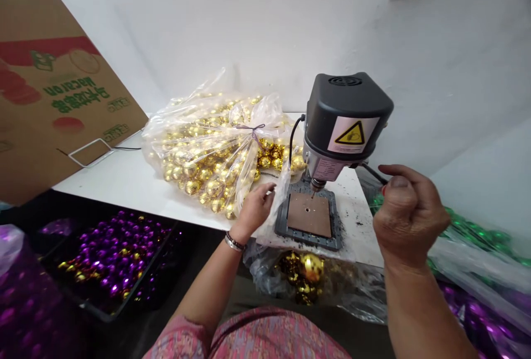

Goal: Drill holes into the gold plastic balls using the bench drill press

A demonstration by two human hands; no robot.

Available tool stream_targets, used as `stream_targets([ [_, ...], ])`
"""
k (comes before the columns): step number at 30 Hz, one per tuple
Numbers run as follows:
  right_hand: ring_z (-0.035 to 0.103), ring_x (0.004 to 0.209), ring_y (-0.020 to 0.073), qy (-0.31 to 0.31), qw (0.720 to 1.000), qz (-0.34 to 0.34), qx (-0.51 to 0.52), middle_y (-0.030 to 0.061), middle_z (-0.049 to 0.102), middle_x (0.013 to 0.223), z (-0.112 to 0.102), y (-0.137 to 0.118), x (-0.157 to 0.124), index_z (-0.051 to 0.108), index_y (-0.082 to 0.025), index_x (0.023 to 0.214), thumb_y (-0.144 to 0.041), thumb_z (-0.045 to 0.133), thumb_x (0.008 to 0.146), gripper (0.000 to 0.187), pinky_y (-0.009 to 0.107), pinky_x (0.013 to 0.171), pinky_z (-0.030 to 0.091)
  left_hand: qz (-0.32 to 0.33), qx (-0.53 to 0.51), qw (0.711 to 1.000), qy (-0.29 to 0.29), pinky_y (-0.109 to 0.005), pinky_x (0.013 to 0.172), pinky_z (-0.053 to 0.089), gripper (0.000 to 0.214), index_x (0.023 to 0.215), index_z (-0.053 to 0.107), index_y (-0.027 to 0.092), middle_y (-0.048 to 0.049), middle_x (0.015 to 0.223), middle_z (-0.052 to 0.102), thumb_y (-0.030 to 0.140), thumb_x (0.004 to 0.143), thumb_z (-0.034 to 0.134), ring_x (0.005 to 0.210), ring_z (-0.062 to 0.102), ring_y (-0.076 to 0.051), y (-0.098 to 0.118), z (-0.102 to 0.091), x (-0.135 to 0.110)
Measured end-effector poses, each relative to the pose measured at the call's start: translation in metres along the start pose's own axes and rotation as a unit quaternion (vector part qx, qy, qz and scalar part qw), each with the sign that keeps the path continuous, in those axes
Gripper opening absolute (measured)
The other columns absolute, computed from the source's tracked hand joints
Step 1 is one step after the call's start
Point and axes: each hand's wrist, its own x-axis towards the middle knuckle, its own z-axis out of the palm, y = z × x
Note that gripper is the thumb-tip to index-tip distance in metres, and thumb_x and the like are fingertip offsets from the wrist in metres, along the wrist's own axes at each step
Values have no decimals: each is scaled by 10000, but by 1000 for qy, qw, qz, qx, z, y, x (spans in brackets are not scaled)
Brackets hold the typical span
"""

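Note:
My right hand (pixel 409 212) is closed around the feed lever (pixel 374 173) of a small black drill press (pixel 348 107), with a bit of red showing by the fingers. The drill's chuck (pixel 318 184) and thin bit stand above a brown plate (pixel 309 215) with a small hole. My left hand (pixel 256 207) is left of the drill base, its visible fingers apart, beside a clear plastic bag (pixel 199 143) packed with shiny gold balls. Several gold balls (pixel 274 155) lie at the bag's gap, beyond my left fingers. My left fingertips are partly hidden.
A printed cardboard box (pixel 53 99) stands at the left. Below the white table (pixel 153 193) is a black bin (pixel 120 312) of purple and gold balls. Larger gold balls (pixel 305 270) lie in plastic below the drill. Green balls (pixel 477 226) are at the right. Dark shavings surround the drill base.

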Motion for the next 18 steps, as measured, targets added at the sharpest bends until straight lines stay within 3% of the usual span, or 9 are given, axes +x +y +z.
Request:
stream_targets([
  [2,609,610,152,8,1000,-10,6,26,619,629,1,2,0,773,-210,896,-424,519,869,333,299,610,484,-74,137,988,-5,-372,926,517,328,1188,656,159,-161,1207,679,140,943,439,1064,665,-251,-11,-13,6],
  [4,599,586,164,10,1000,-17,5,30,606,604,1,4,0,775,-223,883,-430,530,861,321,314,588,481,-131,244,959,-57,-410,868,524,331,1173,651,126,-204,1226,654,128,922,436,1027,673,-301,-23,-24,7],
  [6,605,593,171,6,1000,-18,3,32,611,613,2,5,-1,772,-233,889,-421,527,862,310,321,594,487,-142,300,939,-88,-427,829,525,349,1188,643,111,-225,1247,628,135,908,437,1017,671,-335,-31,-29,4],
  [10,608,598,166,13,1000,-14,2,35,624,635,2,5,-3,768,-216,895,-404,511,864,319,315,587,483,-119,337,927,-112,-433,828,517,499,1351,576,139,-221,1228,627,89,894,385,1030,663,-345,-36,-30,2],
  [13,614,610,166,8,1000,-17,0,37,639,657,1,6,-6,763,-208,906,-402,507,874,323,319,593,487,-112,326,930,-127,-446,862,506,487,1347,591,159,-206,1147,662,118,883,447,1039,655,-349,-36,-29,6],
  [15,614,622,160,2,1000,-22,2,33,639,668,0,7,-7,760,-208,924,-405,506,887,324,316,613,494,-99,268,950,-124,-440,897,495,451,1302,622,167,-181,1115,680,203,856,566,1063,641,-342,-37,-30,7],
  [18,594,616,130,3,999,-33,11,22,625,667,0,7,-9,756,-194,950,-403,495,910,337,283,608,479,-75,33,990,-113,-374,894,495,607,1358,572,183,-119,1131,678,355,789,696,1025,636,-266,-34,-31,4],
])
